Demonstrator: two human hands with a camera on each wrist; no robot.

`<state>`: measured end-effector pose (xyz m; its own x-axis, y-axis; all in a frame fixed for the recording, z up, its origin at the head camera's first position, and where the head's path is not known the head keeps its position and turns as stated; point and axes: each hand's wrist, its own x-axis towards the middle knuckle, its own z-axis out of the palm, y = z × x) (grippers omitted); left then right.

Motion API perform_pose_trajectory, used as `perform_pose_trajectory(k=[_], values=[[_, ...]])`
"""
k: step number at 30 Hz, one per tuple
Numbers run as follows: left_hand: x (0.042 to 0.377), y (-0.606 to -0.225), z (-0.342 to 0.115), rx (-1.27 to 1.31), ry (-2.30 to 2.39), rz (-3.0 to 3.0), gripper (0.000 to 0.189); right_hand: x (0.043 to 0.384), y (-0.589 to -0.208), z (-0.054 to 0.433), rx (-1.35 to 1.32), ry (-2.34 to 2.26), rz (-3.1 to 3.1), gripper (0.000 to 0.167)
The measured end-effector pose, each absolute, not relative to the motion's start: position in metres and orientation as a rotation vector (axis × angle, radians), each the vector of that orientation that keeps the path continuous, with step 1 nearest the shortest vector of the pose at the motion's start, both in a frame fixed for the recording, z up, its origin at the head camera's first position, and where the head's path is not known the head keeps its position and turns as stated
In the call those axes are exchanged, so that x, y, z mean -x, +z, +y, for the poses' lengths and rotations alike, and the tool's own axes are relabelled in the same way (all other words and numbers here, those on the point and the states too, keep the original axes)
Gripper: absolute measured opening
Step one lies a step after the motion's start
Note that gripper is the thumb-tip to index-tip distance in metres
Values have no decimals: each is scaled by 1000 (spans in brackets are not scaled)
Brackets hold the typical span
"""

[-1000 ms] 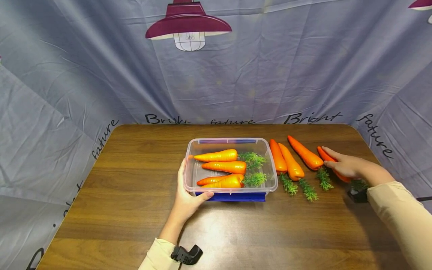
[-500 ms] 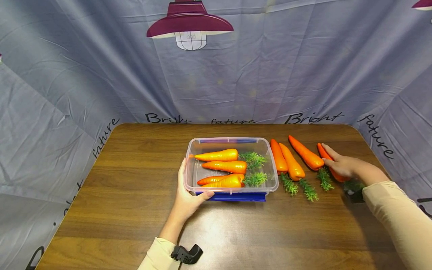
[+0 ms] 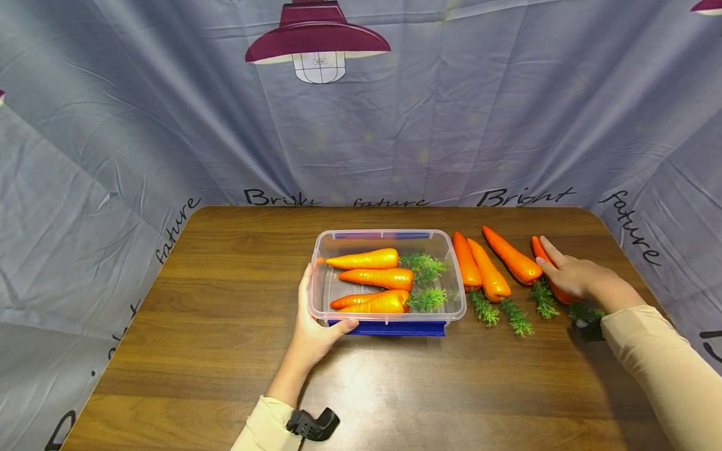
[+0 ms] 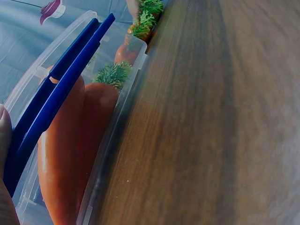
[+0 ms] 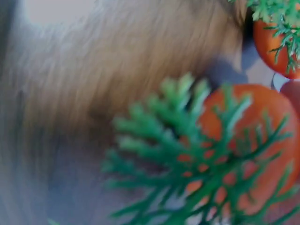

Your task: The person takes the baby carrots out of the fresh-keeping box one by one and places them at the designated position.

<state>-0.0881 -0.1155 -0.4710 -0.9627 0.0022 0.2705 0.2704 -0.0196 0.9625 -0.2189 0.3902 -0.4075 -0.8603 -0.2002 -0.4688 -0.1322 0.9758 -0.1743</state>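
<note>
My left hand [image 3: 313, 332] holds the left end of a clear plastic food container [image 3: 389, 317], its thumb over the front edge near a blue latch [image 3: 397, 328]. Several toy carrots [image 3: 369, 259] with green tops lie in the container, tips to the left. In the left wrist view, the hinged blue latch [image 4: 61, 98] juts outward. Over at the right, my right hand [image 3: 586, 280] grips an orange carrot [image 3: 539, 252], thumb on one side and fingers on the other; the hand hides much of it. Its leafy top [image 5: 164, 173] fills the right wrist view, blurred.
Between the container and my right hand lie three more carrots: one against the container [image 3: 467, 263], one beside it [image 3: 489, 272] and one farther right [image 3: 510, 255]. They rest on a wooden table [image 3: 225, 300], backed by a grey printed curtain [image 3: 429, 125].
My right hand and the carrot under it have shifted slightly away from me and to the left. The left hand and container stay in place.
</note>
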Motion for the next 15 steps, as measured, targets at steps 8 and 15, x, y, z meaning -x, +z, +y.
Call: perform_pose_trajectory(k=[8, 15], values=[[88, -470, -116, 295, -2075, -2068, 122, 220, -388, 369, 207, -43, 2829, 73], [87, -470, -116, 289, -2112, -2052, 123, 210, -358, 306, 431, -123, 2955, 66]])
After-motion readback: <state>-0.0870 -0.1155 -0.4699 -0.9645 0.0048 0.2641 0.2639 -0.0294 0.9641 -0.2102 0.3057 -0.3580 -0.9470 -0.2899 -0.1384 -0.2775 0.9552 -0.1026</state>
